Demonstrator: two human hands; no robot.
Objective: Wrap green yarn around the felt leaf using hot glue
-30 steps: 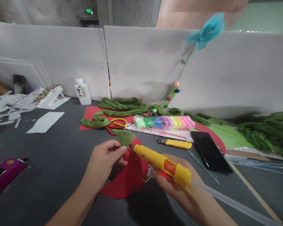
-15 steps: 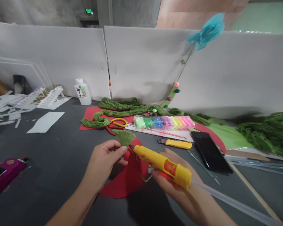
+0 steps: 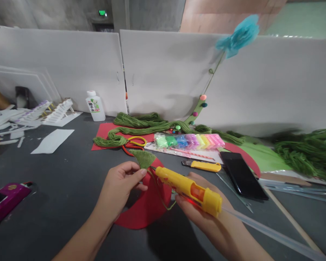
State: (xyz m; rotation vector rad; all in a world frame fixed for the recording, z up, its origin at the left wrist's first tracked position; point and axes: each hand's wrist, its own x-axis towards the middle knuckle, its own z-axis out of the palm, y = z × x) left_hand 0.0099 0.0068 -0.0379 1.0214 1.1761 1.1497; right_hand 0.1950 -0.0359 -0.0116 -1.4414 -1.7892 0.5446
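My left hand [image 3: 119, 188] pinches a small green yarn-wrapped leaf shape [image 3: 143, 158] between thumb and fingers, above a red paper disc [image 3: 146, 208]. My right hand [image 3: 203, 214] grips a yellow hot glue gun [image 3: 188, 190], its nozzle pointing left at the leaf's lower right edge. A clear glue stick [image 3: 268, 235] trails from the gun's back end toward the lower right. A thin green strand [image 3: 163, 203] hangs below the leaf.
Behind the hands lie green yarn skeins [image 3: 141, 125], scissors with yellow handles [image 3: 134, 143], a pack of coloured clay [image 3: 188, 141], a yellow utility knife [image 3: 203, 166], a black phone [image 3: 241, 174] and a white glue bottle [image 3: 94, 106]. White foam boards [image 3: 163, 72] wall the back. A magenta object [image 3: 8, 197] lies left.
The glue gun and my right hand have shifted very slightly to the right; my left hand and the leaf stay put.
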